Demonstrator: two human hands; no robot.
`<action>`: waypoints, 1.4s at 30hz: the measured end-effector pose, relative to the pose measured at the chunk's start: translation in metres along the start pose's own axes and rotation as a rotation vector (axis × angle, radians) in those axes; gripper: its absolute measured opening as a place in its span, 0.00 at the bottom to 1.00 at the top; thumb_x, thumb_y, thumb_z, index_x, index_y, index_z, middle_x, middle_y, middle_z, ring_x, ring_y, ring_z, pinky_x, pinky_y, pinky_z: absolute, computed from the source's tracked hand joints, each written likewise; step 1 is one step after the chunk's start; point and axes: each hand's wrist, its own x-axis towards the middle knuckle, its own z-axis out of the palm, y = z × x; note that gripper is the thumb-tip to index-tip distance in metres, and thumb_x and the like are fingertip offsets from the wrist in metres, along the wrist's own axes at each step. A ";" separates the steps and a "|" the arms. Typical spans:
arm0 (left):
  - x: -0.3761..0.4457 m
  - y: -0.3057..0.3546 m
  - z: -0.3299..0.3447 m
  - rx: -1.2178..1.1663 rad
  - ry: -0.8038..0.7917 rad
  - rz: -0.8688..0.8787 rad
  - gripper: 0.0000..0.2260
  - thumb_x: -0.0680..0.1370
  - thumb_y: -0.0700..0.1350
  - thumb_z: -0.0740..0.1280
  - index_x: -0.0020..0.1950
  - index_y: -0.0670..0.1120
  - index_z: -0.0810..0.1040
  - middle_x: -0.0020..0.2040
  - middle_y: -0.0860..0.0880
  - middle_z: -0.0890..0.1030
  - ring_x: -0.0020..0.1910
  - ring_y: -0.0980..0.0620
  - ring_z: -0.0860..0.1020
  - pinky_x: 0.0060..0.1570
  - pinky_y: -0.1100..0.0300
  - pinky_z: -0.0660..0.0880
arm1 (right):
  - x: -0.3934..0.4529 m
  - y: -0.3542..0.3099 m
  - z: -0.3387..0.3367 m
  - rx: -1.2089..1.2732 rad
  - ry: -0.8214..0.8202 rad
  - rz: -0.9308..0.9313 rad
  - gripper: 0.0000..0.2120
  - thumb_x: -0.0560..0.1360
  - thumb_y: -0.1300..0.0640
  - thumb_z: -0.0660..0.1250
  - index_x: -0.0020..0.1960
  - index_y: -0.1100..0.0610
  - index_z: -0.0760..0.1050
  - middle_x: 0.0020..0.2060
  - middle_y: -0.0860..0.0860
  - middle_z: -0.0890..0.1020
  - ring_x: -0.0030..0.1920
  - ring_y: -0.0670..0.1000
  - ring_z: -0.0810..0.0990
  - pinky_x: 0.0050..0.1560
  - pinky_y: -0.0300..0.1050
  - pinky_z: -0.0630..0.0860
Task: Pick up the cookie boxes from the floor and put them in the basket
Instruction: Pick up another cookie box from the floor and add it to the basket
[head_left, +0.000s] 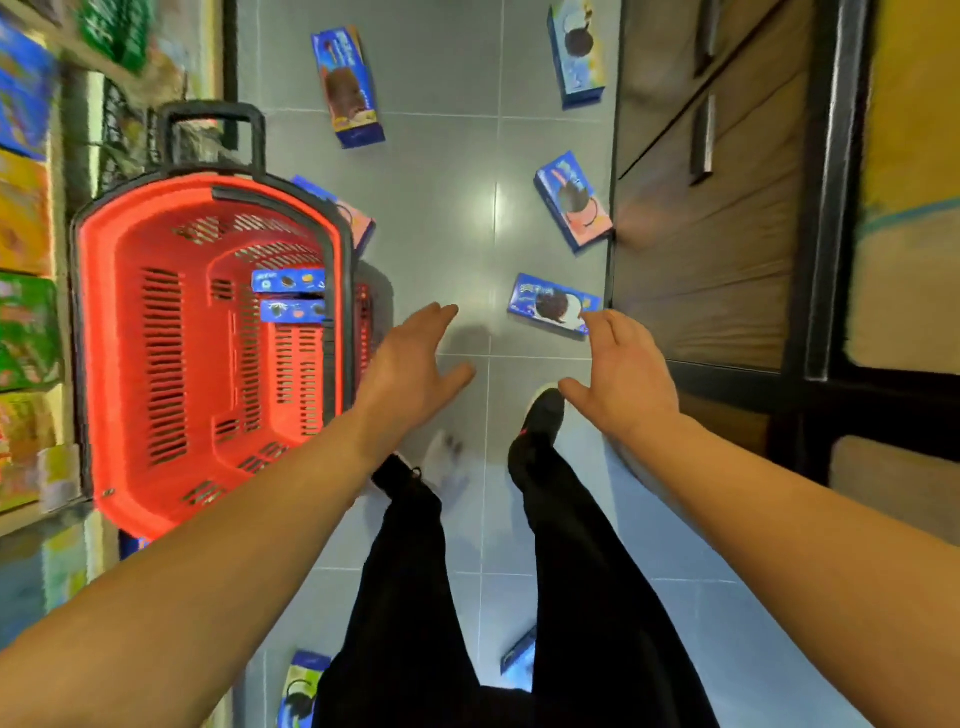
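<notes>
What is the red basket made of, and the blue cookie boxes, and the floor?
The basket looks like hard moulded plastic: even red colour, neat rows of slots, a black rim. The cookie box nearest the right hand seems to be thin printed cardboard, with flat faces and sharp corners. The floor looks like glossy grey tile, with straight joint lines and a bright reflection.

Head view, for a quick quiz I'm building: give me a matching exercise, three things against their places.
Things:
1. red basket
2. right hand
3. two cookie boxes on edge

Places:
A. inside the basket
B. on the floor by the left shelves
C. open, just short of a floor box

Pairs: 1-B, 2-C, 3-A
</notes>
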 end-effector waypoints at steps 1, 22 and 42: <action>0.009 0.005 0.007 0.012 0.003 0.008 0.30 0.73 0.48 0.73 0.72 0.41 0.68 0.70 0.41 0.71 0.71 0.44 0.68 0.70 0.55 0.62 | 0.006 0.008 -0.001 0.022 -0.004 0.009 0.38 0.72 0.44 0.70 0.75 0.57 0.60 0.71 0.56 0.67 0.70 0.58 0.64 0.71 0.51 0.64; 0.230 -0.136 0.286 0.070 -0.262 -0.081 0.37 0.72 0.54 0.70 0.77 0.51 0.57 0.77 0.47 0.60 0.74 0.46 0.61 0.70 0.50 0.65 | 0.247 0.123 0.246 0.136 -0.114 0.252 0.36 0.67 0.45 0.74 0.70 0.56 0.65 0.64 0.54 0.71 0.66 0.59 0.68 0.63 0.50 0.69; 0.379 -0.194 0.444 0.262 -0.147 0.220 0.43 0.65 0.52 0.73 0.77 0.49 0.57 0.74 0.43 0.61 0.70 0.39 0.62 0.71 0.53 0.60 | 0.367 0.207 0.394 -0.003 0.027 0.200 0.51 0.62 0.49 0.77 0.77 0.50 0.52 0.72 0.49 0.62 0.75 0.61 0.54 0.57 0.60 0.76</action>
